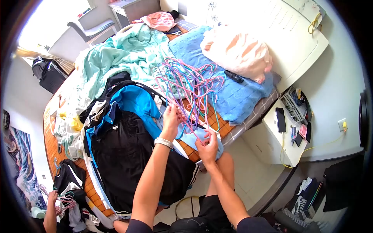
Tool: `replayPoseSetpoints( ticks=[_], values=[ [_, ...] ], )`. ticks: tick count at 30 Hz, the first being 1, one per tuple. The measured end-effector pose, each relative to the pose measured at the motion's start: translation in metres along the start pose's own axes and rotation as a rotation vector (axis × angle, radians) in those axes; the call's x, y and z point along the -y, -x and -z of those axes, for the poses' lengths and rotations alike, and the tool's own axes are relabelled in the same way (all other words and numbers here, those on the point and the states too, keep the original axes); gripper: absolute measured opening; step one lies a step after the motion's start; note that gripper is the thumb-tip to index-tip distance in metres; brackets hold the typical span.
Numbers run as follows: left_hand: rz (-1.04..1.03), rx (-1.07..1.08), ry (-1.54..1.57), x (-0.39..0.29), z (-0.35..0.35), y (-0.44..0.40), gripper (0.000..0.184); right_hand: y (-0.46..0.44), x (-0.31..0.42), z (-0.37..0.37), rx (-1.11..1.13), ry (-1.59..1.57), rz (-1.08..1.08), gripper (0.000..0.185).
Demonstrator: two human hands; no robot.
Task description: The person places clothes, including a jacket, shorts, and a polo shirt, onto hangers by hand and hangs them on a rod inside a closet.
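A tangled heap of pink, purple, blue and teal hangers [190, 83] lies on the bed, partly over a blue pillow or cloth [233, 101]. My left hand [171, 118], with a white band at the wrist, has its fingers curled round hangers at the heap's near left side. My right hand [208, 147] pinches the lower end of a pink hanger at the near right. Black clothes [124, 151] and a bright blue garment [136, 101] are piled left of my left hand.
A mint quilt [120, 54] and a pale pink bundle [237, 52] lie farther back. At right stands a bedside table [272, 122] with a phone [280, 119]. Another person's hand [52, 197] holds pink hangers at lower left.
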State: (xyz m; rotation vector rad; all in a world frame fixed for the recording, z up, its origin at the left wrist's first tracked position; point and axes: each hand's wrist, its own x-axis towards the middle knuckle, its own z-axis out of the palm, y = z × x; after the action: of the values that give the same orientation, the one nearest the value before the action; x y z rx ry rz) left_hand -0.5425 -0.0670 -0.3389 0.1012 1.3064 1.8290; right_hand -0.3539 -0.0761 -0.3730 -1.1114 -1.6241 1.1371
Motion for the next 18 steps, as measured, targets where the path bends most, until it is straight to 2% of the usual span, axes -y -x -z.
replayPoseSetpoints(
  ticks=[2,4,9,12,16,18],
  values=[
    [0.007,-0.040,-0.060,-0.002,-0.007,-0.008,0.022,-0.002,0.003,-0.004,-0.029,0.065,0.034,0.049],
    [0.001,0.037,0.060,0.002,-0.012,-0.015,0.024,-0.006,0.005,-0.006,-0.044,0.042,0.024,0.048],
    [-0.099,0.053,0.075,-0.007,-0.046,-0.015,0.023,-0.021,-0.004,-0.011,-0.004,-0.127,-0.053,0.046],
    [-0.189,0.109,-0.024,-0.012,-0.061,-0.020,0.026,-0.032,-0.006,-0.016,-0.008,-0.164,-0.097,0.045],
    [-0.277,0.111,-0.217,-0.017,-0.088,-0.014,0.028,-0.044,-0.007,-0.019,-0.080,-0.107,-0.054,0.041],
    [-0.331,0.207,-0.273,-0.019,-0.098,-0.007,0.026,-0.047,-0.005,-0.017,-0.155,-0.126,-0.021,0.037]
  ],
)
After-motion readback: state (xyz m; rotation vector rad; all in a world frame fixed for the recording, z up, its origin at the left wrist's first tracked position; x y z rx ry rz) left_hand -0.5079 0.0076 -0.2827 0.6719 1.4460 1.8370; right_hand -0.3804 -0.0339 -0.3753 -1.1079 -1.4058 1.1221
